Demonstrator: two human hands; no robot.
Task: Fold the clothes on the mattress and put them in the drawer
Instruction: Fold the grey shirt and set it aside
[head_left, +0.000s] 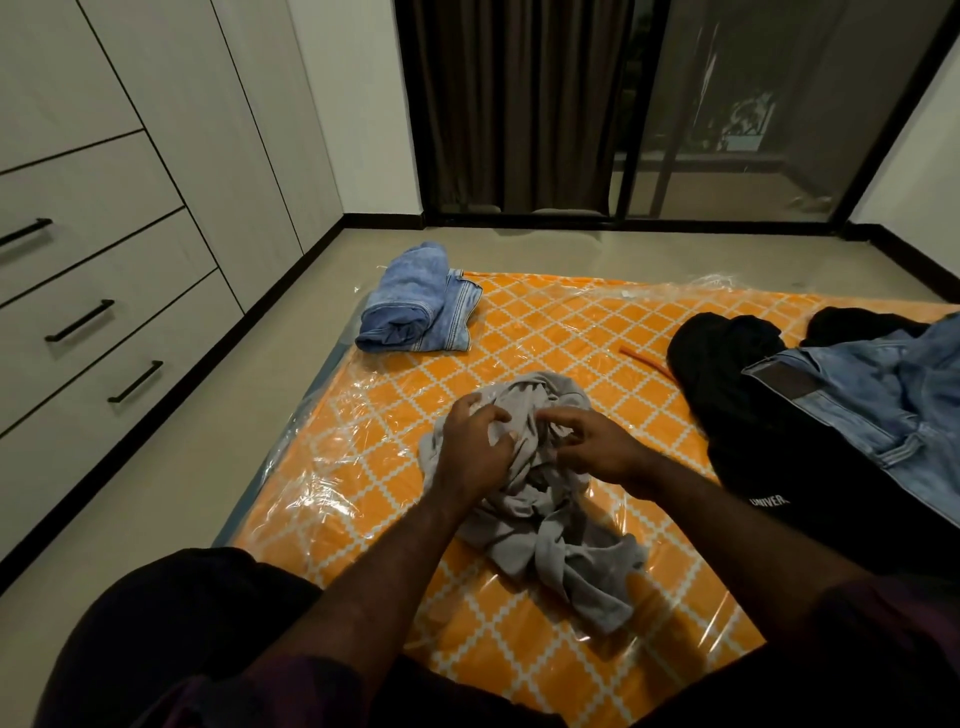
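the crumpled grey cotton garment lies bunched at the centre of the orange lattice-patterned mattress in clear plastic wrap, and the left hand and right hand both pinch its top folds with curled fingers, probably hunting for an edge to spread it flat. the folded blue denim jeans sit at 11 o'clock near the white drawers with black bar handles, likely staged for stowing, while a black garment and light blue jeans wait at 3 o'clock.
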